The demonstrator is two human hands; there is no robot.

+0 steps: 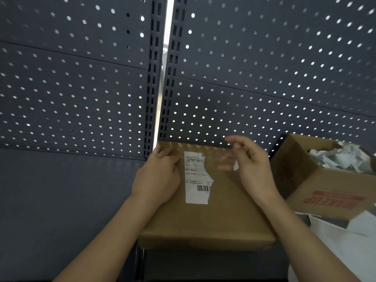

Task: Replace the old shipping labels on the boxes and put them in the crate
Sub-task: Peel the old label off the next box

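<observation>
The left hand [156, 176] presses the box [203, 220], fingers straight. The right hand [250, 159] is blurred, fingers curled, grip unclear. Between them, the half-torn label [196, 178] may shred if pulled unevenly.

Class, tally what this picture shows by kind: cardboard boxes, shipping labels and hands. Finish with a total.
Cardboard boxes: 2 (closed cardboard box, open cardboard box)
Shipping labels: 1 (torn shipping label)
Hands: 2 (left hand, right hand)
Total: 5
</observation>
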